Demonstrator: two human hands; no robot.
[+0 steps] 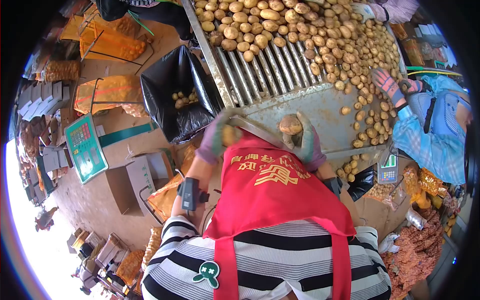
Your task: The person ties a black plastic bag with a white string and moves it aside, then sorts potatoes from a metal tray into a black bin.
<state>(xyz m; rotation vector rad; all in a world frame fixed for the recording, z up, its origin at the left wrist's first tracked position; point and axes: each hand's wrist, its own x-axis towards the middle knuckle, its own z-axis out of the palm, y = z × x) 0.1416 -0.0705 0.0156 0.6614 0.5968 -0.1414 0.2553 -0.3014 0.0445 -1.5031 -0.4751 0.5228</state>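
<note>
My left hand (214, 138), in a grey and purple work glove, is closed around a potato (231, 135) at the near edge of the metal sorting table (280, 112). In my right hand (309, 142), gloved alike, is a round brownish potato (290, 124), held over the same edge with the thumb and fingers at its sides. Beyond my hands, a large heap of loose potatoes (330, 42) covers the far and right parts of the table. Bare metal rollers (270, 72) show between the heap and me.
At left, a black plastic bag (172, 90) contains several potatoes, near orange mesh sacks (112, 95) and a green scale (86, 148). A co-worker's gloved hand (387, 84) reaches in from the right; another gloved hand (364, 11) is at the far side. A second scale (388, 170) stands lower right.
</note>
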